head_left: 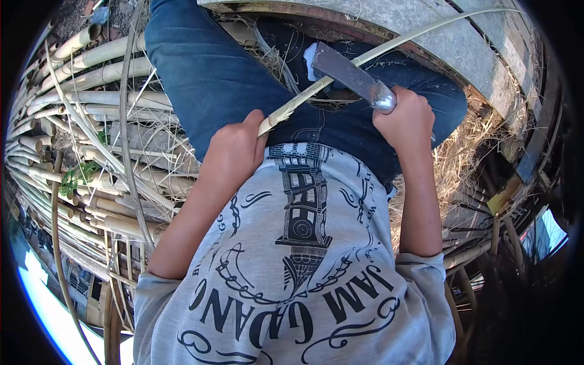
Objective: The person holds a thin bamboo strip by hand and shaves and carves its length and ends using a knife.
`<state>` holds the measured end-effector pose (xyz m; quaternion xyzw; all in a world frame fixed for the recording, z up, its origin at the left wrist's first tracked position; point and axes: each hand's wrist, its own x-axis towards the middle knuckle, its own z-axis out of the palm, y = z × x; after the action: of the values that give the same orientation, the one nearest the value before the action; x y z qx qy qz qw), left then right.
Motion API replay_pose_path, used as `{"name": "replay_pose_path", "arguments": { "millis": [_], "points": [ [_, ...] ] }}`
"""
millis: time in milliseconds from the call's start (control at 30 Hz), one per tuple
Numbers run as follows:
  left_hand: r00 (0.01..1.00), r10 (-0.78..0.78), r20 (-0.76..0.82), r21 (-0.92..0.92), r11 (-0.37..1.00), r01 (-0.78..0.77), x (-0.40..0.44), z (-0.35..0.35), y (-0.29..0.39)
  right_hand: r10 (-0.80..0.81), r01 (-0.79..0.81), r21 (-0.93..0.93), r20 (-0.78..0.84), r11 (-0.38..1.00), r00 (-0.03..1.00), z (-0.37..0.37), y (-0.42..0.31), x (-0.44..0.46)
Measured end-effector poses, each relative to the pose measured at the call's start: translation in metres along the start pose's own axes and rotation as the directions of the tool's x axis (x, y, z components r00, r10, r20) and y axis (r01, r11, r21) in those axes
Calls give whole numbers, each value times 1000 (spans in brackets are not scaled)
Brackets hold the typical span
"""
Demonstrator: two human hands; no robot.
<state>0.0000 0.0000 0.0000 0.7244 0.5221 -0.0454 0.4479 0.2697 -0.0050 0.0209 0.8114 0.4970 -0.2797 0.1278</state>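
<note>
Bamboo poles (121, 98): a large stack at the left, many lying roughly side by side, with cut ends showing.
Shirt and jeans: the person sits with knees spread, a printed grey shirt (353, 213) below and blue jeans (213, 73) around the work.
Grey boards (462, 55): at the upper right, beyond the lap.
Dry straw (462, 158): loose beside the knee at the right.
Pale strip (307, 92): long and narrow, slanting across the lap from the left hand, under the knife and out over the boards; its near end lies inside the left fist.
Right hand (406, 118): closed firmly around the knife's grip, to the right of the strip and apart from it.
Left hand (237, 146): closed around the strip's near end, on the near side of the blade.
Knife (344, 72): broad, dark blade set across the strip, a shiny collar next to the right fist. This looks like a trimming or shaving stroke; another such stroke would call for a steady blade angle, a firm left hold and fingers kept off the edge.
Frayed fibres (284, 117): raised on the strip, between blade and left hand.
</note>
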Motion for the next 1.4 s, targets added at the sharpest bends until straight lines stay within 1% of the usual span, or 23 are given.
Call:
{"name": "replay_pose_path", "arguments": {
  "millis": [67,100,167,233,333,400,467,500,567,633,700,800,833,900,933,1000,1100,1167,1233,1267,1300,1333,1400],
  "points": [
    [999,37,35,-27,999,-36,-2,2,9,1,-4,-63,-44,998,999,-5,15,-2],
    [997,70,-14,-5,997,-71,5,-2,-12,-12,7,-50,-105,999,994,3,7,7],
    [999,27,-25,0,1000,-27,-5,1,-17,181,-188,-18,-200,982,963,-6,29,11],
    [998,58,-15,5,998,-58,-17,4,-24,352,-369,-23,-251,929,902,-27,89,28],
    [998,55,-28,-33,998,-56,-19,-1,-28,310,-351,-111,-277,930,910,-55,83,20],
    [1000,17,-18,-92,996,-19,-18,-3,-25,337,-368,-41,-318,929,886,-64,65,16],
    [1000,17,-20,-124,992,-20,-21,-1,-29,287,-268,104,-289,958,913,-43,50,16],
    [1000,4,-5,-139,990,-5,-20,-1,-30,209,-174,149,-262,973,942,-28,40,15],
    [1000,6,-26,-132,991,-9,-17,-6,-23,28,-21,40,-182,999,983,-1,10,9],
    [993,-111,40,-158,981,116,-15,-10,-21,-46,55,86,-107,995,993,12,-5,8],
    [995,-99,29,-178,979,103,-20,-7,-32,-66,71,33,-133,997,989,10,1,14],
    [997,-67,27,-105,992,69,-31,3,-49,121,-126,-12,-197,992,973,-18,28,35],
    [998,-64,21,-107,992,66,-32,5,-51,222,-223,24,-227,975,948,-31,42,46],
    [1000,-27,12,-20,999,27,-33,7,-54,159,-198,-96,-313,975,936,-50,54,52],
    [999,-37,27,-68,997,39,-30,6,-52,151,-190,-99,-312,977,938,-50,50,53],
    [1000,-19,18,-77,997,21,-33,10,-59,75,-105,-110,-250,988,965,-48,36,48],
    [1000,-12,7,-90,996,13,-33,15,-71,-149,122,-255,-90,959,985,-38,9,38],
    [999,-50,16,-127,991,52,-36,13,-76,-159,130,-258,-92,957,983,-36,16,47],
    [997,-64,31,-128,989,67,-36,7,-73,89,-134,-142,-289,981,953,-49,45,69],
    [996,-62,59,-129,989,69,-34,6,-72,76,-146,-220,-301,965,951,-56,53,72],
    [994,-59,87,-132,989,70,-32,5,-70,74,-146,-221,-306,964,949,-56,51,72],
    [979,-125,159,-176,972,152,-27,-2,-65,48,-120,-227,-301,966,952,-52,47,69],
    [980,-102,171,-188,973,134,-25,-8,-63,-27,-30,-208,-267,978,963,-50,34,57]
  ]
}}
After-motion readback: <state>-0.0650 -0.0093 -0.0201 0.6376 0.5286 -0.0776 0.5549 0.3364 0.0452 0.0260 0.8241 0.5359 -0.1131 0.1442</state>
